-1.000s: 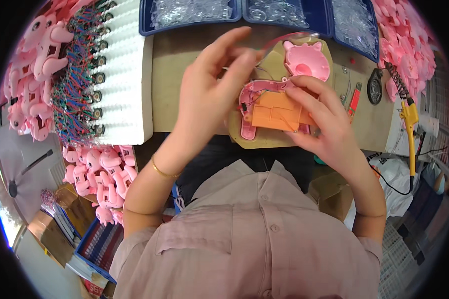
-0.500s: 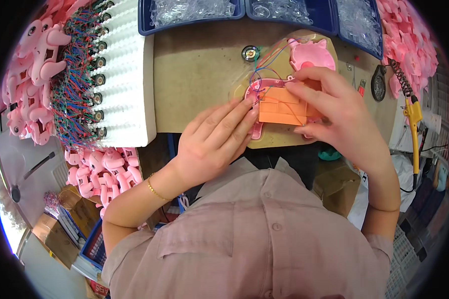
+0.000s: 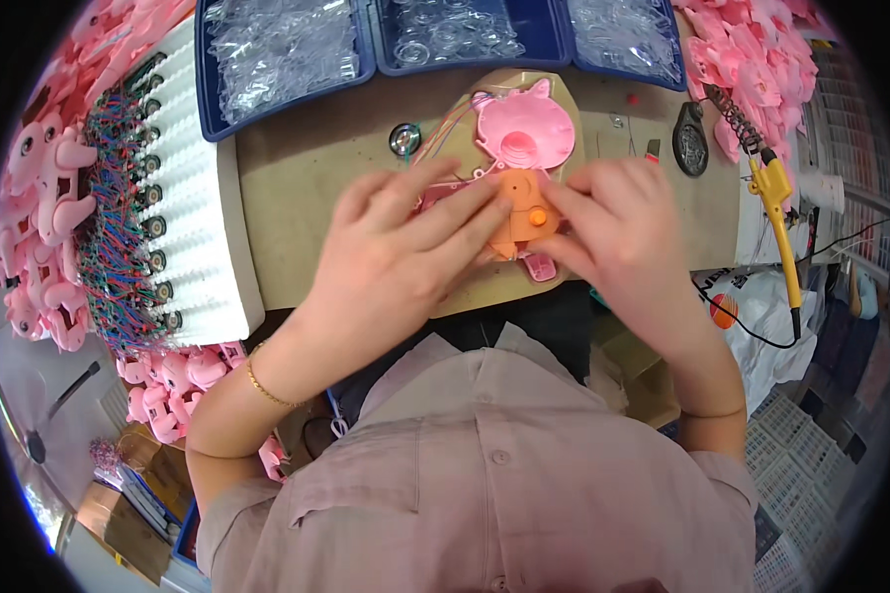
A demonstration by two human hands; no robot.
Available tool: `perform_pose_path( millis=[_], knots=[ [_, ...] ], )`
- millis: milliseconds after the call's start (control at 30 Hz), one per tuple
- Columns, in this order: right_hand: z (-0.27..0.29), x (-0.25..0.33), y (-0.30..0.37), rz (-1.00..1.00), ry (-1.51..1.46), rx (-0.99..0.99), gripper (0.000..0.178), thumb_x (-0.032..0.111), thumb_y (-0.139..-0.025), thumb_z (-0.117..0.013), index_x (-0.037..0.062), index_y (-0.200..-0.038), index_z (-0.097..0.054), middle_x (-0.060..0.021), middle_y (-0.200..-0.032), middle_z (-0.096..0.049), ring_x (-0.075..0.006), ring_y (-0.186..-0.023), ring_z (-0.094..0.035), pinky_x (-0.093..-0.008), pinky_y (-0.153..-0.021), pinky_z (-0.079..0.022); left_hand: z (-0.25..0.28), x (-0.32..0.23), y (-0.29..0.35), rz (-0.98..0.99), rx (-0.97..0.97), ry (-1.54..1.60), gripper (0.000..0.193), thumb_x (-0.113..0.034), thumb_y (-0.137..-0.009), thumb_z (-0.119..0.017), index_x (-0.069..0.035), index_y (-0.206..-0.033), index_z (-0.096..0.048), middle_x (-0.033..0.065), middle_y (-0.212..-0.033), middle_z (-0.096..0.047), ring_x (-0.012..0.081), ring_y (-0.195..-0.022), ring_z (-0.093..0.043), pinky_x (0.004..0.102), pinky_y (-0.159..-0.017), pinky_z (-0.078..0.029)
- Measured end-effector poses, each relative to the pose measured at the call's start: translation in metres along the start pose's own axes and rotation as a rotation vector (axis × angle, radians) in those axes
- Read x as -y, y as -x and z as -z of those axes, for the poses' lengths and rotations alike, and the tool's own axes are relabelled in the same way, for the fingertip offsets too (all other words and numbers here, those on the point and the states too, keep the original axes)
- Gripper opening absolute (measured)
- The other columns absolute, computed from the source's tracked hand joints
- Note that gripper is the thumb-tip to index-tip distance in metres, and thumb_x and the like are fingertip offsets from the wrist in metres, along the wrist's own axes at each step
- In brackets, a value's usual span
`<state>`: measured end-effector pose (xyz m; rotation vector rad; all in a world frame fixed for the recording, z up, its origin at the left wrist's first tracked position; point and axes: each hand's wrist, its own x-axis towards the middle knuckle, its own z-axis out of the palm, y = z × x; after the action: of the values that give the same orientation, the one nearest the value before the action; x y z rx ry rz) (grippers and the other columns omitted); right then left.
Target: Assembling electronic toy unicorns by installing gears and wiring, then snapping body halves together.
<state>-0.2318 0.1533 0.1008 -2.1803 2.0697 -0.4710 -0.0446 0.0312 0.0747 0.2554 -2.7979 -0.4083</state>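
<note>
An orange plastic box [image 3: 517, 190] with a round orange knob lies between my hands, over the body of an open pink animal-shaped toy shell [image 3: 554, 127]. The fingers of my left hand [image 3: 391, 252] close against its left side; the thumb is hidden. My right hand [image 3: 628, 222] pinches the box's right side between thumb and fingers. Thin coloured wires [image 3: 445, 133] run from near the shell's head down toward my left hand. A small round speaker [image 3: 403, 140] lies on the table, left of the shell. Most of the shell's body is covered by my hands and the box.
Blue trays [image 3: 371, 40] of clear plastic parts line the table's back. White foam [image 3: 203, 217] holding wired speakers stands at the left, beside piled pink toys [image 3: 49, 183]. A yellow-handled soldering iron [image 3: 779, 232] hangs at the right, near a black oval object [image 3: 690, 140].
The orange box has turned so its knobbed face shows upward. My left hand has moved from the shell onto the box. The whole view has shifted.
</note>
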Motion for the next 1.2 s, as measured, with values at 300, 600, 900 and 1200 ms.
perform_pose_path(
  millis=[300, 600, 900, 1200],
  knots=[
    [-0.009, -0.016, 0.006, -0.018, -0.202, -0.061, 0.038, 0.019, -0.064, -0.075, 0.0026, -0.096, -0.063, -0.0060, -0.086, -0.056, -0.0247, -0.081, -0.054, -0.0366, -0.075, -0.042, -0.002, -0.005, -0.003, -0.016, 0.078, -0.053, 0.054, -0.021, -0.070, -0.068, -0.015, -0.123, -0.059, -0.0040, -0.127, -0.057, 0.0159, -0.111, -0.052, 0.0337, -0.091, -0.038],
    [-0.026, 0.016, 0.008, -0.108, -0.048, -0.176, 0.019, 0.013, -0.069, -0.074, 0.0060, -0.083, -0.063, -0.0063, -0.081, -0.057, -0.0258, -0.076, -0.053, -0.0364, -0.073, -0.037, -0.002, -0.008, -0.006, -0.022, 0.019, -0.036, 0.040, -0.021, -0.079, -0.066, -0.012, -0.117, -0.062, -0.0018, -0.122, -0.060, 0.0159, -0.107, -0.055, 0.0328, -0.088, -0.039],
    [-0.016, 0.011, 0.012, -0.193, -0.085, -0.177, 0.035, 0.015, -0.065, -0.076, 0.0029, -0.096, -0.065, -0.0055, -0.083, -0.054, -0.0235, -0.081, -0.053, -0.0370, -0.076, -0.038, -0.010, -0.010, -0.002, 0.002, -0.024, -0.018, 0.037, -0.018, -0.078, -0.067, -0.009, -0.114, -0.063, 0.0007, -0.121, -0.061, 0.0148, -0.103, -0.057, 0.0312, -0.084, -0.040],
    [-0.002, -0.023, 0.002, -0.132, -0.381, 0.023, 0.037, 0.009, -0.069, -0.073, 0.0014, -0.104, -0.064, -0.0096, -0.094, -0.058, -0.0258, -0.089, -0.055, -0.0344, -0.079, -0.043, 0.009, -0.007, -0.009, 0.124, -0.047, 0.264, 0.018, -0.014, -0.079, -0.067, -0.006, -0.095, -0.066, 0.0047, -0.105, -0.064, 0.0223, -0.096, -0.058, 0.0356, -0.083, -0.043]
  ],
)
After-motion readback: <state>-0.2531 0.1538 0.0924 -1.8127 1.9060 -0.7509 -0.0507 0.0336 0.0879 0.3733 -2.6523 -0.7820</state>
